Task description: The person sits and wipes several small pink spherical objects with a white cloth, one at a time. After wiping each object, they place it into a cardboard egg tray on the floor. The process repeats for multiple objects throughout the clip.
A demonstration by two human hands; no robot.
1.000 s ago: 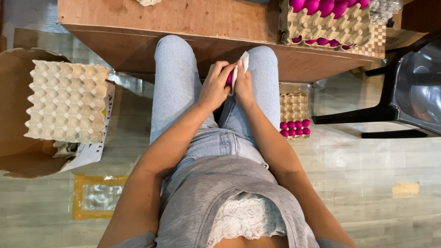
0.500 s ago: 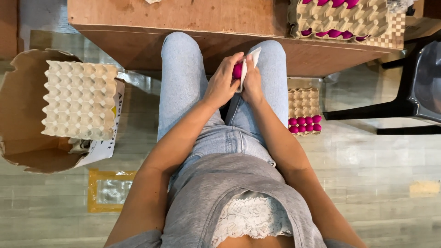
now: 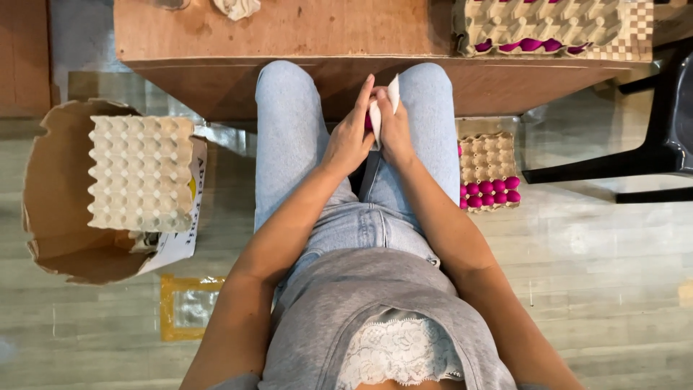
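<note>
I sit with both hands together over my knees, just below the edge of a wooden table (image 3: 303,36). My left hand (image 3: 350,137) cups a pink egg (image 3: 368,121), of which only a sliver shows between the fingers. My right hand (image 3: 393,126) presses a white cloth (image 3: 382,105) against that egg. The two hands touch each other around it.
An egg tray with pink eggs (image 3: 541,29) lies on the table at the upper right. Another tray with two rows of pink eggs (image 3: 489,173) sits on the floor by my right leg. An empty pale tray (image 3: 141,173) rests on a cardboard box (image 3: 58,188) at left. A black chair (image 3: 664,130) stands right.
My hands stay together on the egg; the cloth has shifted over it so less pink shows. The view has drifted slightly, moving everything a little to the right.
</note>
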